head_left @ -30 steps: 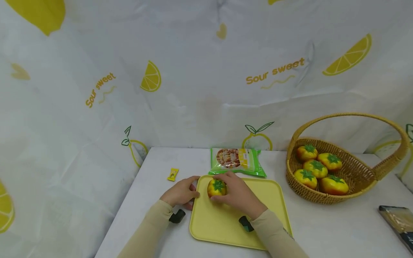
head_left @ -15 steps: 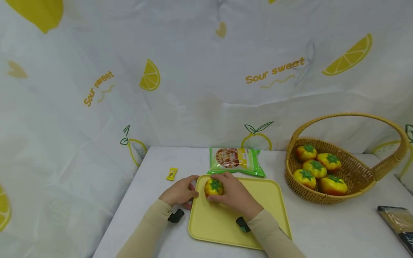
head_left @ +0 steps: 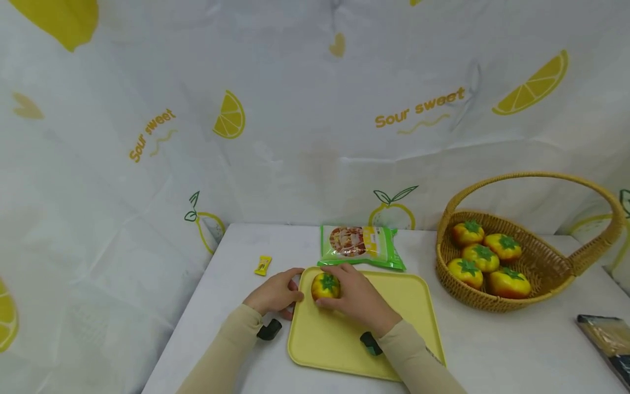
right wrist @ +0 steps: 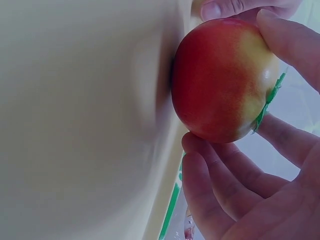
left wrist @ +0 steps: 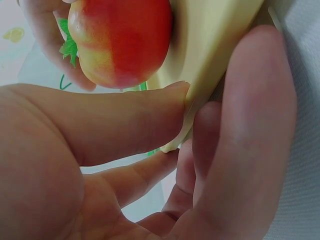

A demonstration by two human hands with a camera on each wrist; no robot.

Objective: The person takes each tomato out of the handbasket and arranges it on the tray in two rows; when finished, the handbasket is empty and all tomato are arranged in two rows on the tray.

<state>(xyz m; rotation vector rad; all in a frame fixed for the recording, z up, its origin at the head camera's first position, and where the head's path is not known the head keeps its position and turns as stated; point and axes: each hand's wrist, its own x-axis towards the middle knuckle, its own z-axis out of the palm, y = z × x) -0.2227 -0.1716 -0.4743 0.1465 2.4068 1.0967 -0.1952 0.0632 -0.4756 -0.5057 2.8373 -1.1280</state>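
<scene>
In the head view, the right hand (head_left: 361,301) curls its fingers round a tomato-like fruit (head_left: 322,288) at the far left corner of the yellow tray (head_left: 334,345), showing mostly its yellow, green-leaved top; both wrist views reveal a red underside. The left wrist view shows the left hand (head_left: 272,294) pinching the tray's edge, thumb inside, other fingers outside. The basket (head_left: 484,302) of similar fruits (head_left: 480,259) appears only from the head.

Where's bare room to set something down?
Bare: tabletop between yellow tray and wicker basket, widening toward the wearer; also the tray's front left, nearer than the persimmon. Crowded: the tray's back left corner, where left hand and right hand hold tray and persimmon; food packet close behind.
</scene>
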